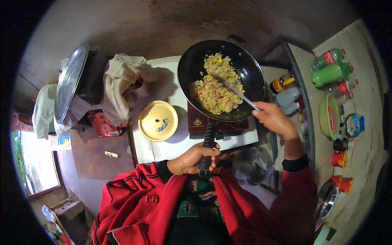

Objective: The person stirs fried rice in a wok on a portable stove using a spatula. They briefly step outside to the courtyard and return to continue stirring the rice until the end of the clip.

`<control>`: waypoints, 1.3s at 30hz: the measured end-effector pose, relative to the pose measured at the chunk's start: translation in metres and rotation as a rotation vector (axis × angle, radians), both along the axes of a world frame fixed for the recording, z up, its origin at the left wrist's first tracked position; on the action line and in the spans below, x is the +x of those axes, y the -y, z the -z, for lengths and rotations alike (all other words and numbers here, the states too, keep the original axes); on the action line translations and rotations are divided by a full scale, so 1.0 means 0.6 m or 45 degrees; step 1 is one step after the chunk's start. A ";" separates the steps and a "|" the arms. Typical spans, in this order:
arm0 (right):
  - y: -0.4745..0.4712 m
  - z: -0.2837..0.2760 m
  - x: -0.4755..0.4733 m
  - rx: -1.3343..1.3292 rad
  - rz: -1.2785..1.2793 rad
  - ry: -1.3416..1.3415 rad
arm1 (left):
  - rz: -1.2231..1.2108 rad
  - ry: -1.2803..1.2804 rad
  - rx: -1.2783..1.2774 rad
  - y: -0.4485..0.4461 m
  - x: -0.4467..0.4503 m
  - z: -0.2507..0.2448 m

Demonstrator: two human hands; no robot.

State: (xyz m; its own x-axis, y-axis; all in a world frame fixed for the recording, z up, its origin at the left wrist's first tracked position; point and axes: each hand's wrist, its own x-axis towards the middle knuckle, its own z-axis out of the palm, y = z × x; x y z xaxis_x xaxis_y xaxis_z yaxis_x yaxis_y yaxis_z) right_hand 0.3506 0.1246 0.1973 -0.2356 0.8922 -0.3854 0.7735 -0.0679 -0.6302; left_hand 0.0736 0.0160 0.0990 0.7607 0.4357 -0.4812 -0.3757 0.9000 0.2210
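My left hand (194,157) is wrapped around the ribbed black handle (209,136) of a dark wok (190,67). Fried rice (219,96) with yellow and reddish bits lies in the wok. From the right, my right hand (274,118) grips the thin metal handle of a spatula (239,93), whose blurred dark blade rests among the rice. Beneath the wok sits a dark red portable cooker (199,122), mostly covered by it.
A yellow enamel lid (157,121) lies left of the cooker on the white worktop (144,151). Farther left are a pale cloth (118,88), a large metal lid (72,82) and a red packet (107,124). Bottles (332,73) and a green basin (327,116) stand on the right.
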 end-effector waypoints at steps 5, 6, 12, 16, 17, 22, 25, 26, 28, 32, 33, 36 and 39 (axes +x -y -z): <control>-0.028 0.078 0.001 0.291 -0.063 0.142 | 0.026 -0.037 0.002 -0.003 -0.001 0.006; -0.039 0.087 0.003 0.354 0.003 0.141 | 0.016 -0.036 0.003 -0.002 -0.001 0.006; -0.089 0.113 -0.014 0.446 0.027 0.239 | -0.004 0.023 0.021 -0.002 0.002 0.009; -0.067 0.113 -0.058 0.318 -0.125 0.119 | -0.015 -0.024 0.021 0.001 0.001 0.004; -0.057 0.094 -0.064 0.260 -0.137 0.044 | -0.017 -0.026 0.020 0.000 0.000 0.001; 0.010 0.003 -0.071 0.171 -0.187 -0.066 | -0.022 -0.020 -0.001 0.001 -0.002 0.001; 0.025 0.015 -0.049 0.048 -0.187 -0.051 | -0.018 -0.011 0.010 0.001 0.002 0.005; 0.024 0.017 -0.050 0.073 -0.200 0.050 | -0.020 -0.001 0.008 0.001 0.001 0.007; 0.016 0.031 -0.046 0.182 -0.161 0.109 | -0.014 0.001 0.007 0.001 0.002 0.008; 0.009 0.063 -0.004 0.423 0.019 0.167 | -0.018 -0.030 0.009 -0.001 0.002 0.001; 0.012 0.064 0.011 0.498 0.069 0.144 | -0.020 -0.035 0.012 -0.002 0.003 0.001; 0.021 0.004 0.012 0.326 0.070 0.043 | -0.045 -0.016 -0.004 0.002 0.003 0.007; 0.036 -0.022 0.007 0.276 0.065 0.097 | -0.049 -0.020 -0.008 0.004 0.003 0.004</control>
State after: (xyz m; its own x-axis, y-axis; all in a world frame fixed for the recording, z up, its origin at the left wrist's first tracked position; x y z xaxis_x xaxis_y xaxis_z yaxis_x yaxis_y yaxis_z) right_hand 0.3549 0.1030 0.2103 -0.1659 0.9660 -0.1985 0.8182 0.0225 -0.5744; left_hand 0.0755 0.0139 0.0964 0.7360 0.4612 -0.4955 -0.4066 0.8864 0.2212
